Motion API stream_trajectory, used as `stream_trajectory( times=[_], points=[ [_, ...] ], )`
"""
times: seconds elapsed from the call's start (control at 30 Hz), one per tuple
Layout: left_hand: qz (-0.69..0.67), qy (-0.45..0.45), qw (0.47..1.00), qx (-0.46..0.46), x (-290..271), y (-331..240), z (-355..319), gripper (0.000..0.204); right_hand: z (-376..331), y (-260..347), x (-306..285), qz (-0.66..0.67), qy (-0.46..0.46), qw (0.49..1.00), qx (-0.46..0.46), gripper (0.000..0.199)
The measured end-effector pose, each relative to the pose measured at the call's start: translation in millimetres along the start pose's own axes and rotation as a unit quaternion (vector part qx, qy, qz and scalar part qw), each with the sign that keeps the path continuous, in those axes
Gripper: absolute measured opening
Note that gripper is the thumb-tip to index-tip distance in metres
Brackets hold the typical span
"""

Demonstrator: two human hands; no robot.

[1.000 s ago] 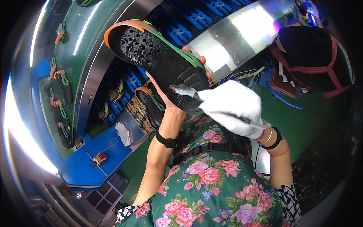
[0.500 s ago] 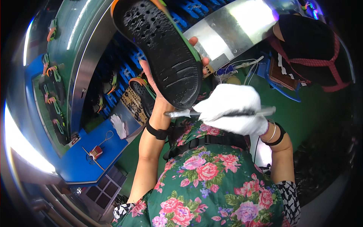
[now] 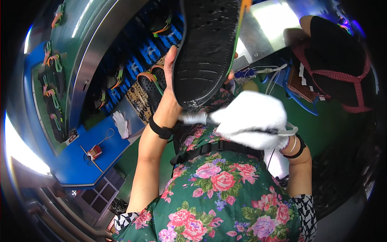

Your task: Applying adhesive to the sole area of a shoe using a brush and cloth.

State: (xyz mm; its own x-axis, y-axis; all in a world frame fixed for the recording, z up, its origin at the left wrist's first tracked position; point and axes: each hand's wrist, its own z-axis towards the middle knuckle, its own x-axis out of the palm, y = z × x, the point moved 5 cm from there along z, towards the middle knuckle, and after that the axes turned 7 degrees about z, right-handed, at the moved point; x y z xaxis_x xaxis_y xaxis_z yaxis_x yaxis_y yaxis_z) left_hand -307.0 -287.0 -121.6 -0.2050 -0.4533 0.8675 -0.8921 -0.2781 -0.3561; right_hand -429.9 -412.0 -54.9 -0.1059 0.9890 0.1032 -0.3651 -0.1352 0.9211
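My left hand, bare, grips a black clog with a green edge and an orange part at its upper right. The clog's pitted and grooved face is turned toward me; its top end runs out of the picture. My right hand, in a white glove, is closed round a slim pen-like tool. The tool's pale, blurred front end lies just below the clog's rounded lower end, close to my left wrist. I cannot tell whether it touches. The glove hides the tool's middle.
More black clogs with orange straps stand on a patterned board at the left, near a blue rack. A white glove and a small red object lie on the blue table. A person in a dark cap is at upper right.
The clog has moved right and slightly up and turned more upright, held in my left hand. My right hand and the tool stay nearly in place. The view has shifted slightly.
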Motion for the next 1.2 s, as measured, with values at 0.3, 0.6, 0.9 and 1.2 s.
stream_trajectory(
  times=[0.3,0.6,0.9,1.2],
  points=[
    [0.001,-0.014,0.997,-0.071,-29,-10,-2,0.089,-11,-1,18,-0.211,0.086,0.969,-0.095,0.028],
    [0.134,-0.103,0.981,-0.098,-27,-16,-7,0.078,-5,4,11,-0.222,0.103,0.965,-0.092,0.027],
    [0.114,-0.096,0.982,-0.116,-23,-14,-7,0.059,1,-2,0,-0.166,0.125,0.974,-0.09,0.032],
    [-0.027,0.031,0.999,-0.001,-41,-9,8,0.095,-1,-29,12,0.125,0.002,0.989,0.074,0.021]
  ],
)
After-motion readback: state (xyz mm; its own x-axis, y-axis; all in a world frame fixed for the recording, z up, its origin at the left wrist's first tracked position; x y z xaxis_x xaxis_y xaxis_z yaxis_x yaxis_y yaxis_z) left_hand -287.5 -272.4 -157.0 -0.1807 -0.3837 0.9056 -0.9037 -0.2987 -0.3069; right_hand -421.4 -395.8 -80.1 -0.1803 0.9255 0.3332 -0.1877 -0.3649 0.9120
